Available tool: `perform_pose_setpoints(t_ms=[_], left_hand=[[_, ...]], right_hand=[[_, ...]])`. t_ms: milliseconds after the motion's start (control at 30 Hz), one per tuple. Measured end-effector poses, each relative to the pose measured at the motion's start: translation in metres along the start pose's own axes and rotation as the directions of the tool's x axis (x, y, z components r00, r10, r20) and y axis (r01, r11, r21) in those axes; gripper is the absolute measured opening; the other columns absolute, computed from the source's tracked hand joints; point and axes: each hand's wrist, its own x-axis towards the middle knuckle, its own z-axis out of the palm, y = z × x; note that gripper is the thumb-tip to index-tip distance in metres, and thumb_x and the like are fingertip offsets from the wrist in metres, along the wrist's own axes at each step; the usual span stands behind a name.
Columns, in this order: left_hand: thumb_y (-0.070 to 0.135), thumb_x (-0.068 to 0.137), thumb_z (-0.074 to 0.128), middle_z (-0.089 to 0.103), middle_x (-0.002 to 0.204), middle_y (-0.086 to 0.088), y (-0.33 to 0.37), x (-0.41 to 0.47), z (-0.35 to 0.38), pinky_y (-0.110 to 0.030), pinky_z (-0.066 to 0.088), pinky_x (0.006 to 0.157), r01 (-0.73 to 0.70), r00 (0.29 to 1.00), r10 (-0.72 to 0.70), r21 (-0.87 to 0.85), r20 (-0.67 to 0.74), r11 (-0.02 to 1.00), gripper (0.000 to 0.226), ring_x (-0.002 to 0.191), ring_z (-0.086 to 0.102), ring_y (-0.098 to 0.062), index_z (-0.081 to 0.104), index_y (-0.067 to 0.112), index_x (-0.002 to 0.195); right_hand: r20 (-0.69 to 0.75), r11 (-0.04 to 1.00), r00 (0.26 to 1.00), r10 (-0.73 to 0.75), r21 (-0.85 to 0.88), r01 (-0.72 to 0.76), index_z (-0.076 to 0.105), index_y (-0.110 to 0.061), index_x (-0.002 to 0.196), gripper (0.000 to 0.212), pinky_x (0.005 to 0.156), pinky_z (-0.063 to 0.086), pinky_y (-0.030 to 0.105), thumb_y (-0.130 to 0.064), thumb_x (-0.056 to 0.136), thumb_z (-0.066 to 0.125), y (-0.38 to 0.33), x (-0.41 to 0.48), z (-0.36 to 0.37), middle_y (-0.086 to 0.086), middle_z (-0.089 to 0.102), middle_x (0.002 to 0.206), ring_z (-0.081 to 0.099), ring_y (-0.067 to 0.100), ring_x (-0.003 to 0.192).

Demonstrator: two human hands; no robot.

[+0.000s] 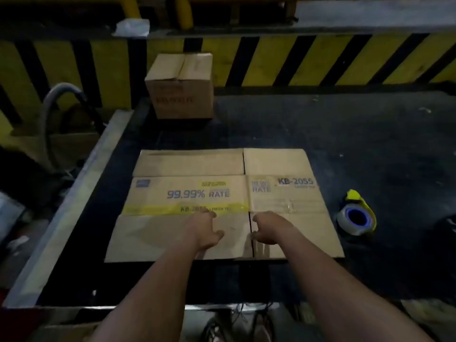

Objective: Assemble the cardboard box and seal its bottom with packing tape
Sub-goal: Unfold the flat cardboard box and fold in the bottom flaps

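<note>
A flattened cardboard box (223, 203) lies on a dark table (370, 144), printed side up, with a yellow band across its left half. Two bare hands rest on its near flaps, either side of the centre slit. The left hand (206, 230) and the right hand (270, 228) lie palm down with fingers loosely spread, gripping nothing. A tape dispenser (357, 214) with a yellow handle sits just right of the box. A second, assembled box (180, 86) stands at the far edge.
</note>
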Motion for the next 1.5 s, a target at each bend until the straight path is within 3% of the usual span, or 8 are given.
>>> perform_pose_setpoints(t_ms=[300,600,833,1000,1133,1233,1367,1500], left_hand=[[0.060,0.080,0.066,0.036,0.155,-0.010,-0.015,-0.030,0.065,-0.045,0.040,0.110,0.034,0.994,-0.041,0.069,0.099,0.997,0.076,0.139,0.037,-0.033,0.044,0.018,0.140],[0.037,0.092,0.067,0.033,0.159,-0.012,-0.016,-0.035,0.077,-0.044,0.035,0.114,0.063,0.998,-0.063,0.028,-0.009,0.998,0.064,0.143,0.033,-0.032,0.040,0.018,0.147],[0.044,0.096,0.053,0.037,0.158,-0.007,-0.014,-0.045,0.068,-0.050,0.020,0.121,0.168,0.968,-0.171,-0.032,-0.185,0.985,0.056,0.148,0.026,-0.029,0.043,0.023,0.147],[0.042,0.097,0.050,0.026,0.163,-0.014,0.013,-0.043,0.044,-0.053,0.010,0.124,0.274,0.837,-0.354,-0.240,-0.417,0.931,0.051,0.153,0.012,-0.033,0.049,0.024,0.145],[0.038,0.095,0.059,0.003,0.166,-0.019,0.044,-0.035,0.018,-0.053,0.016,0.123,0.246,0.656,-0.566,-0.567,-0.499,0.786,0.076,0.153,0.006,-0.036,0.021,0.018,0.157],[0.043,0.093,0.065,-0.014,0.167,-0.014,0.062,-0.027,-0.007,-0.048,0.020,0.123,0.240,0.569,-0.775,-0.846,-0.274,0.476,0.101,0.154,0.002,-0.035,-0.009,0.023,0.160],[0.052,0.096,0.058,0.012,0.165,-0.023,0.081,-0.018,-0.040,-0.041,0.035,0.112,0.227,0.602,-0.793,-0.972,0.090,0.063,0.110,0.148,0.030,-0.038,-0.030,0.017,0.153],[0.045,0.103,0.047,0.039,0.156,-0.020,0.098,-0.021,-0.068,-0.036,0.037,0.108,0.116,0.676,-0.735,-0.993,0.057,0.030,0.097,0.135,0.047,-0.038,-0.033,0.023,0.152]], right_hand=[[-0.002,0.989,0.995,-0.102,-0.108,0.101,0.037,-0.013,0.136,0.075,0.091,0.049,0.049,-0.038,0.077,0.075,0.012,0.007,0.077,0.013,0.041,0.132,0.043,0.035,0.120],[-0.068,0.929,0.950,-0.305,-0.243,0.280,0.040,-0.018,0.128,0.062,0.091,0.042,0.054,-0.036,0.077,0.070,0.022,0.020,0.089,0.009,0.033,0.142,0.035,0.032,0.127],[-0.092,0.844,0.888,-0.451,-0.367,0.390,0.044,-0.018,0.130,0.047,0.073,0.047,0.043,-0.041,0.089,0.053,0.026,0.021,0.065,0.006,0.049,0.135,0.055,0.031,0.111],[-0.289,0.843,0.814,-0.504,-0.371,0.390,0.056,-0.023,0.116,0.036,0.055,0.048,0.035,-0.044,0.090,0.041,0.016,0.017,0.022,-0.004,0.067,0.116,0.068,0.033,0.079],[-0.411,0.830,0.729,-0.547,-0.380,0.409,0.065,-0.021,0.111,0.043,0.048,0.052,0.038,-0.044,0.090,0.035,0.004,0.014,-0.008,-0.001,0.074,0.101,0.069,0.034,0.066],[-0.431,0.833,0.722,-0.542,-0.387,0.395,0.065,-0.024,0.112,0.037,0.057,0.053,0.039,-0.042,0.094,0.038,-0.004,0.012,-0.034,0.000,0.075,0.102,0.070,0.031,0.078],[-0.459,0.839,0.705,-0.540,-0.363,0.406,0.068,-0.024,0.114,0.047,0.062,0.054,0.040,-0.045,0.092,0.033,-0.011,0.010,-0.064,0.008,0.075,0.091,0.069,0.034,0.080],[-0.479,0.849,0.701,-0.529,-0.300,0.435,0.069,-0.026,0.112,0.042,0.066,0.053,0.042,-0.044,0.093,0.035,-0.016,-0.003,-0.092,0.008,0.075,0.090,0.068,0.035,0.083]])
